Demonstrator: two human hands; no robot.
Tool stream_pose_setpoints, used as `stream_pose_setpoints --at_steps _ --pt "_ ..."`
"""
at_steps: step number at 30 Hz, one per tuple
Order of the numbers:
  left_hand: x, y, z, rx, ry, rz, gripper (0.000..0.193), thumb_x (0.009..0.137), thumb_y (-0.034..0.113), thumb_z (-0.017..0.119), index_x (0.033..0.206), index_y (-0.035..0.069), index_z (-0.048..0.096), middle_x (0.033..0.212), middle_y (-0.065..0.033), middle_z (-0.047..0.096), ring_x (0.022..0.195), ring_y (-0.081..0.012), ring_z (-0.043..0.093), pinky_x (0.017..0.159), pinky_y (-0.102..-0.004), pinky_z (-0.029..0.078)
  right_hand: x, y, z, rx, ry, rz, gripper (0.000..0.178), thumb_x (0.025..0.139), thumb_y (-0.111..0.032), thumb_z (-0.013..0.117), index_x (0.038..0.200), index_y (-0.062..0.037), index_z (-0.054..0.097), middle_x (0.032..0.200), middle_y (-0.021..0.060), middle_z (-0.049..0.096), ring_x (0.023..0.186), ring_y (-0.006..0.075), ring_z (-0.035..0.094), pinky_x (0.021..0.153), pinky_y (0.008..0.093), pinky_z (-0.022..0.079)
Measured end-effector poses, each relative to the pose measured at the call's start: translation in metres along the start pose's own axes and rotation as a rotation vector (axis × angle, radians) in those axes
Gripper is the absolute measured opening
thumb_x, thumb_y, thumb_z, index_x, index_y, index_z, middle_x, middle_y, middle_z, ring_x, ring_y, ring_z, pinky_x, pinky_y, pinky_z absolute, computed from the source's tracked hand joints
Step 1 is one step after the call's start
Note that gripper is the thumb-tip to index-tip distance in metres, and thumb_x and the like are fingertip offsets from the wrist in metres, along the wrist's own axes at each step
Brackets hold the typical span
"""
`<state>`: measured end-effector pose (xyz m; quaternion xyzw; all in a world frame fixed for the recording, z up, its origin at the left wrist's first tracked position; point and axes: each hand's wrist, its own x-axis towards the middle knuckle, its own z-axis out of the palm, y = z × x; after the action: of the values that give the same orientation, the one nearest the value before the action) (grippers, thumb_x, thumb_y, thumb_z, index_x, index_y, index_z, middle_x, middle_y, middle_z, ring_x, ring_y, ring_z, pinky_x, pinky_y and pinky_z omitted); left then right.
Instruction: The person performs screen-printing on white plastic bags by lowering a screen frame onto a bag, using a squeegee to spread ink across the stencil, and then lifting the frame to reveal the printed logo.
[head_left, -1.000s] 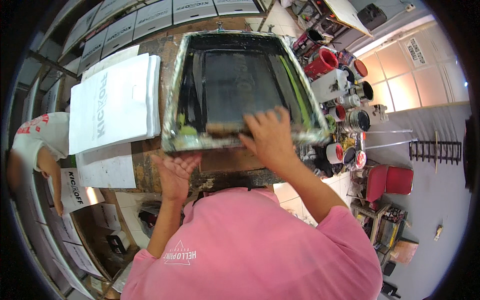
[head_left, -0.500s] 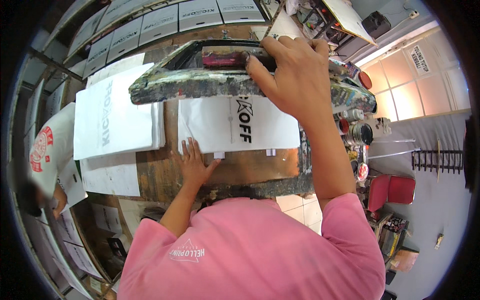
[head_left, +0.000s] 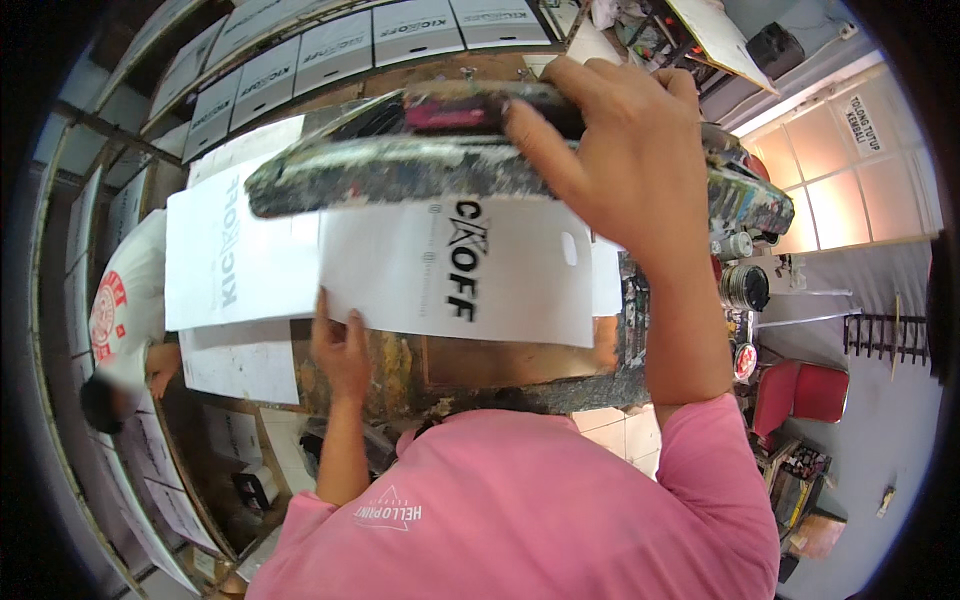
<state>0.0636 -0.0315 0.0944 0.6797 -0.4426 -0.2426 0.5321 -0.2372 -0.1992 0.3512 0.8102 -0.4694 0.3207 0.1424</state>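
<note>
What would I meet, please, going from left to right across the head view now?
A person in a white shirt, white papers, the left hand, black lettering, the right hand, a red chair, a black rack.

Glowing warm through the window panes [head_left: 835,210] right of the paint-crusted frame [head_left: 400,175]. Reflecting nearly white off the stack of sheets [head_left: 240,270] left of it; greying in soft shade on the sheet [head_left: 390,275] just in front. Blurring slightly along the frame's near edge. Bending the row of boxes [head_left: 335,50] behind the frame; blackening at the fisheye rim, well left and right.
</note>
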Motion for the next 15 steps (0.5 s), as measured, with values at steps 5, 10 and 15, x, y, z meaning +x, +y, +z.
stream_pose_setpoints --at_steps 5,10,15 --pt "0.039 -0.015 -0.105 0.026 0.111 -0.148 0.078 0.083 -0.009 0.066 0.157 0.006 0.046 0.093 -0.0030 0.066 0.062 -0.0047 0.051 0.056 -0.0204 0.043 -0.006 -0.001 -0.003 0.016 0.002 0.032 0.044 0.092 -0.049 0.066 0.090 -0.0064 0.075 0.080 0.0116 0.071 0.080 0.0308 0.067 0.086 0.0483 0.040" --pt "0.090 -0.109 -0.220 0.000 0.218 -0.119 0.074 0.082 -0.004 0.064 0.154 -0.002 0.046 0.124 -0.0108 0.063 0.083 -0.0109 0.060 0.070 -0.0243 0.050 -0.014 -0.003 0.002 -0.034 0.019 -0.005 0.043 0.092 -0.049 0.066 0.093 -0.0069 0.076 0.081 0.0097 0.072 0.081 0.0303 0.068 0.087 0.0480 0.039" --pt "0.143 -0.161 -0.296 0.239 0.295 -0.285 0.074 0.085 0.007 0.066 0.155 -0.004 0.043 0.135 -0.0193 0.061 0.105 -0.0206 0.062 0.089 -0.0323 0.053 -0.020 -0.005 0.004 -0.022 0.047 -0.035 0.046 0.093 -0.051 0.064 0.088 -0.0059 0.074 0.082 0.0117 0.072 0.082 0.0314 0.068 0.088 0.0503 0.040"
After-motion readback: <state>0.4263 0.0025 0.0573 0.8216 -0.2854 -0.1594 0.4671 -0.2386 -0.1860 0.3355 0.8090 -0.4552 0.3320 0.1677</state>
